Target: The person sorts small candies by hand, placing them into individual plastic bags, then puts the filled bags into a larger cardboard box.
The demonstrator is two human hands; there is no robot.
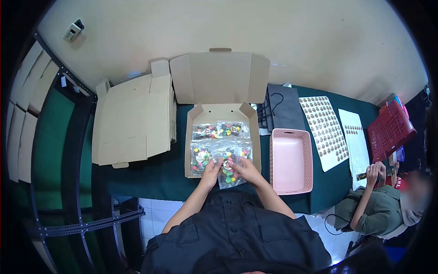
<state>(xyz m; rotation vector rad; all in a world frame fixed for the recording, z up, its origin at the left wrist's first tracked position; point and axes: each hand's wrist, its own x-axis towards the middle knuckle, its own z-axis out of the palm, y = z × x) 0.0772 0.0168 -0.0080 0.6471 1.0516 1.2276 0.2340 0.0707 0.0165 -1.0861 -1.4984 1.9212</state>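
An open cardboard box (257,150) stands in front of me with its lid raised against the wall. Several clear plastic bags of colourful candies (205,131) lie inside it in rows. Over the box's front edge, my left hand (211,173) and my right hand (248,171) grip another clear bag of candies (229,179) from its two sides. Fingers of both hands are closed on its plastic. A small round sticker shows on that bag, partly covered by my fingers. The held bag hides part of the bags behind it.
Flattened cardboard boxes (132,118) are stacked at left. To the right are a pink basket (292,162), dark paper bags (286,107), sticker sheets (323,130) and a tilted red basket (391,130). A co-worker (378,210) sits at far right. Metal shelving (86,223) stands left.
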